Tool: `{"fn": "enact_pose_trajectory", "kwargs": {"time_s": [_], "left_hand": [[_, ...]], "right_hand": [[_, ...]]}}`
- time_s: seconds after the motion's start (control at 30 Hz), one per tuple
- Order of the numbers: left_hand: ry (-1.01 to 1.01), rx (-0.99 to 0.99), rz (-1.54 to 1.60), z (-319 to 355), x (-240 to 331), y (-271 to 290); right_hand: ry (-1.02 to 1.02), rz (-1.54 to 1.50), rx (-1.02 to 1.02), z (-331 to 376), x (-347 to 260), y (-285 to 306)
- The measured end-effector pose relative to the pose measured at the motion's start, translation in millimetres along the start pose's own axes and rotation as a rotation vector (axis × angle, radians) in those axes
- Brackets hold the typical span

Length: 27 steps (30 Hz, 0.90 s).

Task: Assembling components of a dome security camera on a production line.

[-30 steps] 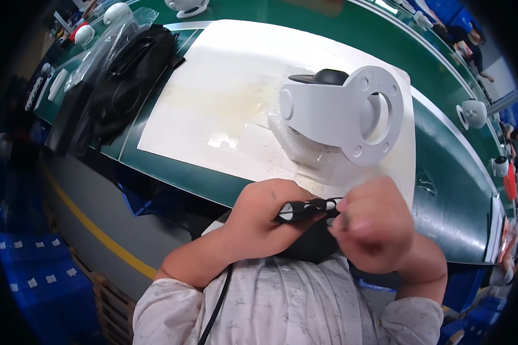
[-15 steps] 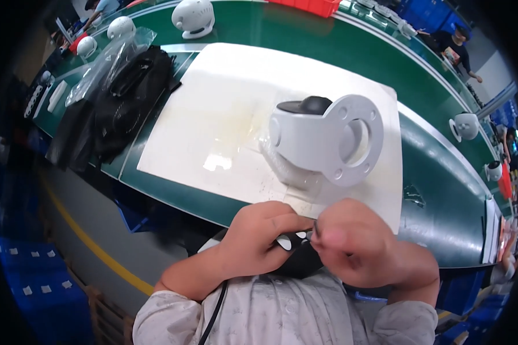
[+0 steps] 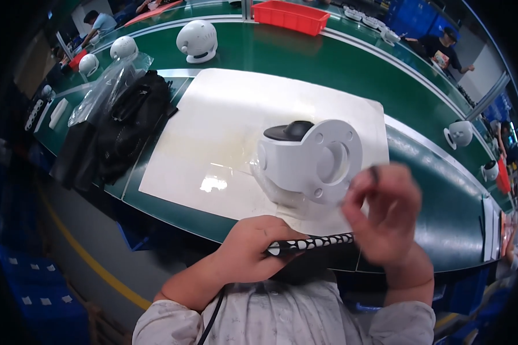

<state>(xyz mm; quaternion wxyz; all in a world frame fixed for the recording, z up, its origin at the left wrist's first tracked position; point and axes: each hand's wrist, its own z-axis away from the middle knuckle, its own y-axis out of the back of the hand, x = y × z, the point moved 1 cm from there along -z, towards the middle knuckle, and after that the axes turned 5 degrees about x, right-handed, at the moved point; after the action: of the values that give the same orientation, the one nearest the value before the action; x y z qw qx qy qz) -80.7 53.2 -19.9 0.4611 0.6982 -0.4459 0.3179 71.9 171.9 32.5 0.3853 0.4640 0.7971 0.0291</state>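
Observation:
My left hand [image 3: 253,247] is closed around one end of a black strip with white oval spots [image 3: 319,242], which lies level in front of my body and points right. Raised above the strip's right end, my right hand [image 3: 388,210] is curled and smeared by motion. A small dark piece [image 3: 374,174] shows at its fingers; I cannot make out what it is. Just beyond my hands a white camera-like housing [image 3: 293,164] with a black dome and a round, holed flange rests on a white mat [image 3: 184,155]. The flange is close to my right hand.
Black bags and clear plastic [image 3: 126,115] lie left of the mat. White rounded devices [image 3: 197,41] stand along the green bench [image 3: 259,49], with a red bin [image 3: 290,17] at the back. Other people are at far left and far right. A black cable [image 3: 213,316] hangs before my shirt.
My right hand has lifted away from my left hand, up and to the right. More of the spotted strip now shows. The view has shifted, so the housing and mat sit lower.

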Motion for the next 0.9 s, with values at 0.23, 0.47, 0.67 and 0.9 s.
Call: {"fn": "enact_pose_trajectory", "kwargs": {"time_s": [0.23, 0.47, 0.67, 0.9], "left_hand": [[-0.234, 0.066, -0.012, -7, -5, 10], [-0.242, 0.210, -0.001, -8, -33, -1], [-0.319, 0.152, 0.000, -5, -50, 5], [-0.307, 0.136, 0.011, -8, -52, 3]], "right_hand": [[-0.132, -0.231, 0.363, -24, 55, 13], [-0.251, -0.196, 0.218, -28, 63, 3], [-0.189, -0.096, 0.236, -23, 64, -4], [0.067, 0.508, -0.104, -20, 33, 4]]}}
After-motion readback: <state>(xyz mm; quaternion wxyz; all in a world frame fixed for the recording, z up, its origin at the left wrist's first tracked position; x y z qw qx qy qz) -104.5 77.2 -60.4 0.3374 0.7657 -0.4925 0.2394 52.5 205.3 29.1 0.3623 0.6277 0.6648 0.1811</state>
